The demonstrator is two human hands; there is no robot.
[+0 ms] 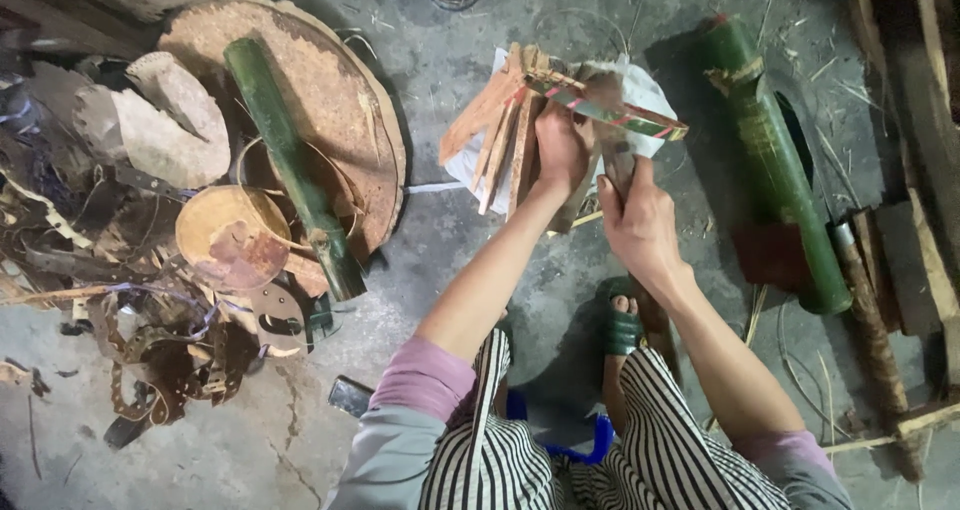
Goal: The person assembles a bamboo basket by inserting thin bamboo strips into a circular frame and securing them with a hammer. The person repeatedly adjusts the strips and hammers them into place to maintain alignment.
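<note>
My left hand [562,148] grips a bundle of split bamboo strips [500,130] that fan out above the concrete floor. A flat green strip with red marks [610,115] lies across the top of the bundle. My right hand [640,220] is closed around a dark tool handle [618,162] that points up into the strips. A white cloth or bag [640,95] lies under the bundle.
A green bamboo pole [290,165] rests on a round woven tray [330,90] at left. A thicker green bamboo tube [775,160] lies at right beside wooden planks [925,140]. Scraps and coiled strips [150,310] pile at far left. My sandalled foot [620,325] is below.
</note>
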